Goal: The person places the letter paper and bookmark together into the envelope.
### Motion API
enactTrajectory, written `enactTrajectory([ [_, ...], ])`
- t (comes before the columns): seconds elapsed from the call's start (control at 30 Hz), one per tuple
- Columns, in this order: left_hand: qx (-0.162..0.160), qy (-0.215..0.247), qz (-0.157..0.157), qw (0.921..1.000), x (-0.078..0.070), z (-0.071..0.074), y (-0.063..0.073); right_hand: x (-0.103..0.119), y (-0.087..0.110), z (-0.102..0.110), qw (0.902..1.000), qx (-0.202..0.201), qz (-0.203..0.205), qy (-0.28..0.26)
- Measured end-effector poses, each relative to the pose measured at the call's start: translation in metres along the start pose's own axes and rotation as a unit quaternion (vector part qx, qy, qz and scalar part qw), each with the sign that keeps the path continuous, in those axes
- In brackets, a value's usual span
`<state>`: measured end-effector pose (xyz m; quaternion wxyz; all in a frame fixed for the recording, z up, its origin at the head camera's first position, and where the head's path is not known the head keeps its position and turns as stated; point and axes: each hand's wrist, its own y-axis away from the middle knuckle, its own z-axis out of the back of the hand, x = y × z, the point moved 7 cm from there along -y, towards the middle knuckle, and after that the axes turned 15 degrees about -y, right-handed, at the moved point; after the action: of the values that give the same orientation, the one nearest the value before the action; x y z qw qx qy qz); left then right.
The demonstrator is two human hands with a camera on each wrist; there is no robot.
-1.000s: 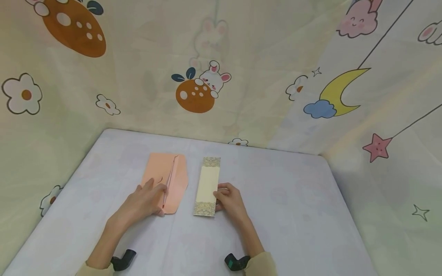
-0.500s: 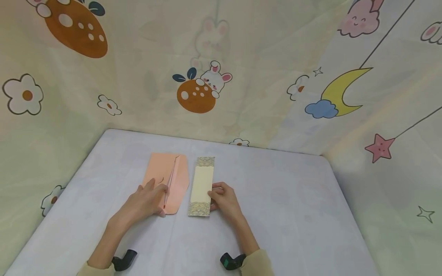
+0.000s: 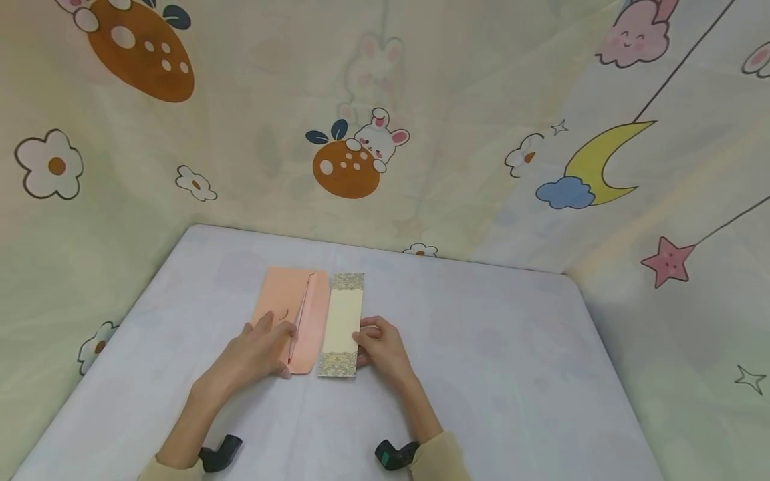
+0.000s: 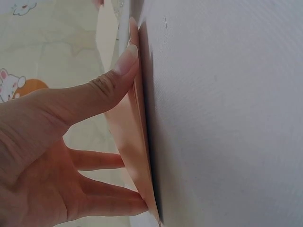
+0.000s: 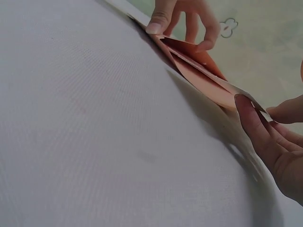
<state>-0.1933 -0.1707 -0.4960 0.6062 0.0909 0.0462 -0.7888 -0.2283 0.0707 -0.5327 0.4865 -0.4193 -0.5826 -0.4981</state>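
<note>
A peach envelope [image 3: 283, 294] lies on the table with its long mouth facing right and gaping. My left hand [image 3: 255, 351] rests on it, fingers spread and fairly straight. In the left wrist view the left thumb [image 4: 102, 90] lies along the envelope's near edge, and two fingertips touch its face. My right hand [image 3: 385, 351] pinches the right edge of a long cream card [image 3: 341, 321] with lace-patterned ends, thumb on top and fingers beneath. The card stands close beside the envelope's flap, and in the right wrist view its far edge overlaps the opening.
Both hands work over a white-covered table [image 3: 481, 347]. A cartoon-printed cloth [image 3: 259, 194] hangs behind it and at the sides. Black wrist devices [image 3: 221, 454] show at both sleeves.
My right hand has carried the card leftward, from a gap away to right beside the envelope's flap. The left hand has kept its place on the envelope. The head view has shifted slightly.
</note>
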Motion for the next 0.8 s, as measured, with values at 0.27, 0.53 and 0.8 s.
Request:
enactTrajectory([
  [0.27,0.003,-0.003,0.007,1.0000,0.000,-0.001,-0.001,0.000,-0.006,-0.012,0.9999,0.004,0.003,0.016],
  [0.53,0.012,-0.005,0.012,0.9999,0.000,-0.003,-0.002,-0.004,-0.010,-0.023,0.9994,0.029,-0.006,-0.017],
  [0.8,0.013,0.016,0.005,0.9998,0.002,-0.001,-0.001,-0.003,-0.017,-0.025,0.9995,0.009,0.001,0.030],
])
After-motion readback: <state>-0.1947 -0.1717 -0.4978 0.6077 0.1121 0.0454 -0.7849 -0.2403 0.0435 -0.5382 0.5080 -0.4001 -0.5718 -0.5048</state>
